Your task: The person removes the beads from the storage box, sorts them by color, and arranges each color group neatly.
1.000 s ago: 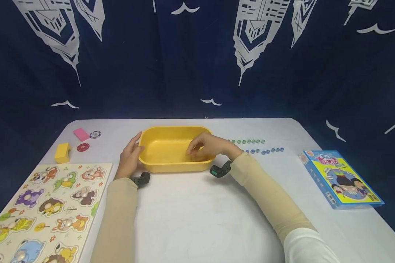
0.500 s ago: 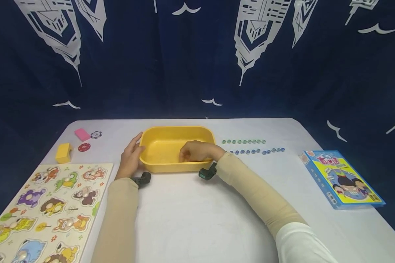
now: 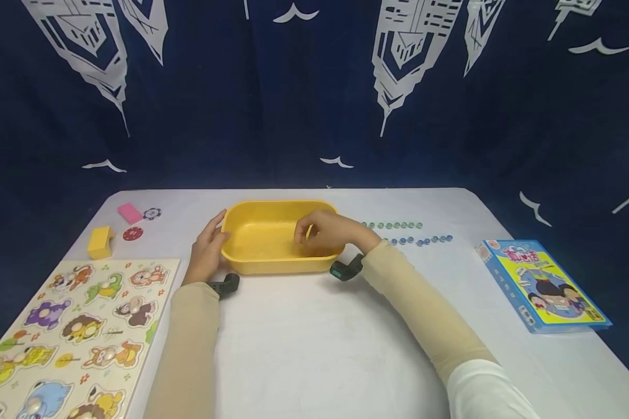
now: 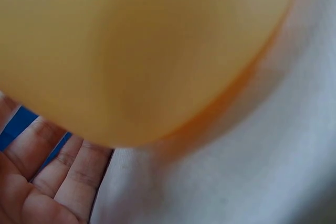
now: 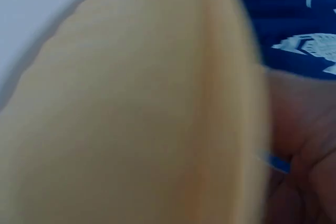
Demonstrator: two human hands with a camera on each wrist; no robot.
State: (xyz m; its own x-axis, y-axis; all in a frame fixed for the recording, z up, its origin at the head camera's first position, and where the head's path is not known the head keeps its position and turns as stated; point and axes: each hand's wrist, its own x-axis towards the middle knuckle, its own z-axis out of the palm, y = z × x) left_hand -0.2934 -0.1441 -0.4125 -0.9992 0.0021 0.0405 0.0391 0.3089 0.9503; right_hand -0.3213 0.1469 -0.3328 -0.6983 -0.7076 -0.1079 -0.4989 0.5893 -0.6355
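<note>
A yellow plastic basin stands near the far middle of the table. My left hand rests against its left end, fingers fairly straight along the outside and the thumb by the rim. In the left wrist view, those fingers show beside the blurred basin wall. My right hand reaches over the basin's right side, fingers bent downward inside it. Its fingertips are hard to make out, and whether they pinch anything cannot be told. Right of the basin lie a row of green glass beads and one of blue glass beads.
An animal puzzle board lies at the left. Behind it are a yellow block, a pink piece, a red chip and a black-and-white chip. A blue-and-yellow box lies at the right.
My right hand went lower and leftward into the basin, then rose back up to the right, its thumb and forefinger now showing a gap. My left hand and the basin stay put.
</note>
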